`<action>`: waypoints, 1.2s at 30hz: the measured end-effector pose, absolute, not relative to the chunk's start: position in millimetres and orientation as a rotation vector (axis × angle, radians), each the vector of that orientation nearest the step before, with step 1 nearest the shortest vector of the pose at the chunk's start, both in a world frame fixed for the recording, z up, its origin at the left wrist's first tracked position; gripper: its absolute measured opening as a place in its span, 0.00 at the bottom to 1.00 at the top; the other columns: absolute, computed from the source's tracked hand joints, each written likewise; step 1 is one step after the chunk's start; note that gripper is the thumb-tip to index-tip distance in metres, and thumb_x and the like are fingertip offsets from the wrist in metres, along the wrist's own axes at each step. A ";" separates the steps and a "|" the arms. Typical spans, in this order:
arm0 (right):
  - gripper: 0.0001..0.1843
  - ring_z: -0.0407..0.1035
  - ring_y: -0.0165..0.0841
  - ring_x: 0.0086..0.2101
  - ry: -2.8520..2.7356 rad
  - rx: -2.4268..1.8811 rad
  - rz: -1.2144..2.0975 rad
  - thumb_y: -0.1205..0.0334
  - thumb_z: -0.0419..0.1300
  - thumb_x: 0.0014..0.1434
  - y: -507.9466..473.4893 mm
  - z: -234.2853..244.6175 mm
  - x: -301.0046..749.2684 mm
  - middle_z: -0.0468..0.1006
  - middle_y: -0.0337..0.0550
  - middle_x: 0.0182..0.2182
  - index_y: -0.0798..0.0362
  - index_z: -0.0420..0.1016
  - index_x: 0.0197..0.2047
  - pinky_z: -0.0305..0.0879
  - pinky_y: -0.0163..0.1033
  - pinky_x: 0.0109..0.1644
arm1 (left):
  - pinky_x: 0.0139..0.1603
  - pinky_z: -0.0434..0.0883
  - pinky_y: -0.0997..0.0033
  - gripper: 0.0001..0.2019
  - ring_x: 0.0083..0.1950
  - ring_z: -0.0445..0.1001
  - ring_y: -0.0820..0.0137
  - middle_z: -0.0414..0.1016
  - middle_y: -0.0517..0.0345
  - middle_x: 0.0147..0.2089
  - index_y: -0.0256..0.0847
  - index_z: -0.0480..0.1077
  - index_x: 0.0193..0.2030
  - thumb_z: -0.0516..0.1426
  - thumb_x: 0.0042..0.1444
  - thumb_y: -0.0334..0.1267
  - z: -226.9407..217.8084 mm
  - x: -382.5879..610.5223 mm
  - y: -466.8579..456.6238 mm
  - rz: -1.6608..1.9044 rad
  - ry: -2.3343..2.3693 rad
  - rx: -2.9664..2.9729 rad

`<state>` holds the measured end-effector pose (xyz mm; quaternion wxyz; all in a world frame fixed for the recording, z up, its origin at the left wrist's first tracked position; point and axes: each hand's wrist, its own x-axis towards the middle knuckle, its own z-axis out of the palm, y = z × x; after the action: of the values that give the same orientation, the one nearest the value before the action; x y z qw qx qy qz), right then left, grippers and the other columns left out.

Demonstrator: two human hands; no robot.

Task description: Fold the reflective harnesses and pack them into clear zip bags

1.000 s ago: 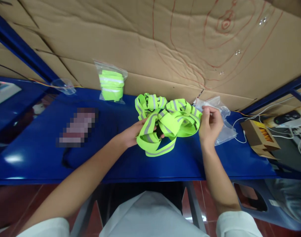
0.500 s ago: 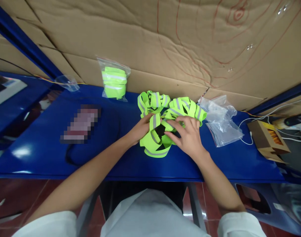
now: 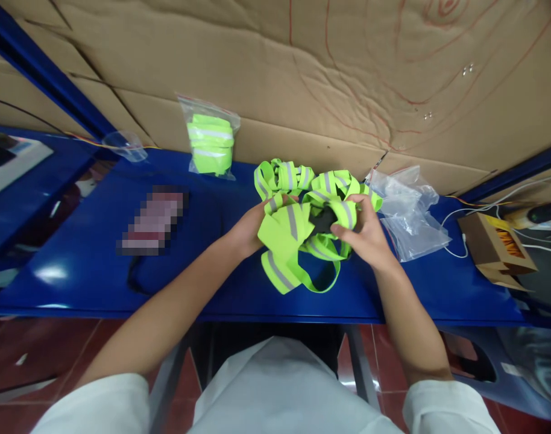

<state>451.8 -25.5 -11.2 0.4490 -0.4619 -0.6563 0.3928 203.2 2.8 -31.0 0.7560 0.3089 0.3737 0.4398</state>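
A neon-yellow reflective strap (image 3: 280, 229) with a grey stripe hangs in loops between my hands, just in front of the pile. My left hand (image 3: 251, 229) grips its left side, the fingers partly hidden behind the band. On the right, my right hand (image 3: 369, 236) pinches a loop between thumb and fingers. Close to that thumb is a black part (image 3: 323, 220), perhaps a buckle, whose kind I cannot make out. More strap bundles (image 3: 293, 175) of the same yellow lie behind on the blue table (image 3: 239, 295).
A clear bag of folded yellow straps (image 3: 211, 144) leans on the cardboard wall (image 3: 257, 78). Clear plastic bags (image 3: 413, 211) lie at right, beside white cables and an open cardboard box (image 3: 495, 247). At left are a clear plastic cup (image 3: 124, 144) and a pixelated object (image 3: 153, 220).
Both hands have lifted and spread the strap, turning a wide flat stretch toward me. My right hand has moved right and closed on a loop. The black part shows more.
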 end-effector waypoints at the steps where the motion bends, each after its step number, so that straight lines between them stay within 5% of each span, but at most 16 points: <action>1: 0.29 0.67 0.31 0.30 -1.544 -1.144 0.887 0.54 0.72 0.56 -22.9 -11.7 453.3 0.71 0.34 0.34 0.45 0.59 0.53 0.67 0.37 0.33 | 0.46 0.79 0.62 0.18 0.44 0.82 0.59 0.84 0.49 0.46 0.39 0.80 0.51 0.67 0.57 0.45 -31.2 201.9 4.4 0.940 0.841 0.655; 6: 0.25 0.66 0.33 0.32 -1.342 -1.143 0.372 0.53 0.66 0.57 -15.7 -7.8 461.7 0.68 0.38 0.36 0.45 0.58 0.52 0.67 0.40 0.36 | 0.50 0.77 0.66 0.27 0.51 0.81 0.61 0.83 0.51 0.53 0.41 0.80 0.52 0.68 0.41 0.25 -26.3 184.2 12.1 0.945 0.827 0.832; 10: 0.26 0.70 0.36 0.36 -1.341 -1.148 0.104 0.49 0.66 0.60 -21.8 -6.9 458.7 0.70 0.44 0.42 0.47 0.60 0.55 0.69 0.44 0.39 | 0.55 0.75 0.63 0.14 0.54 0.78 0.62 0.81 0.51 0.54 0.41 0.78 0.48 0.65 0.55 0.34 -23.5 177.8 9.5 1.456 1.031 1.337; 13: 0.30 0.74 0.38 0.40 -1.505 -1.163 0.137 0.49 0.69 0.60 -29.1 -15.6 447.5 0.73 0.48 0.47 0.47 0.62 0.59 0.73 0.45 0.43 | 0.63 0.72 0.56 0.14 0.60 0.75 0.57 0.78 0.48 0.57 0.44 0.74 0.54 0.63 0.62 0.40 -25.1 189.1 -5.5 1.734 1.101 2.069; 18: 0.33 0.77 0.39 0.43 -1.717 -1.043 0.024 0.49 0.71 0.61 -37.2 -32.0 429.2 0.76 0.47 0.48 0.47 0.63 0.63 0.78 0.45 0.43 | 0.64 0.69 0.49 0.24 0.68 0.72 0.50 0.71 0.39 0.66 0.45 0.69 0.63 0.65 0.63 0.48 -36.1 213.4 -25.2 1.529 1.086 2.651; 27: 0.32 0.77 0.36 0.37 -1.760 -1.092 -0.055 0.47 0.71 0.61 -37.6 -37.0 423.7 0.77 0.45 0.44 0.47 0.64 0.61 0.78 0.40 0.36 | 0.65 0.67 0.45 0.17 0.72 0.68 0.47 0.67 0.39 0.71 0.43 0.73 0.56 0.60 0.59 0.33 -35.1 211.8 -23.5 1.336 1.283 2.623; 36: 0.34 0.81 0.38 0.39 -1.823 -1.056 -0.085 0.47 0.69 0.64 -38.7 -35.6 423.1 0.81 0.48 0.47 0.48 0.63 0.66 0.81 0.42 0.39 | 0.62 0.69 0.49 0.12 0.67 0.74 0.50 0.73 0.41 0.66 0.42 0.72 0.53 0.63 0.66 0.39 -33.8 207.1 -23.3 1.329 1.222 2.718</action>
<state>423.1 -38.7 -35.6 0.4937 -0.4356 -0.7518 -0.0352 207.1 -23.3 -33.8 -0.0605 0.8315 0.3737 0.4066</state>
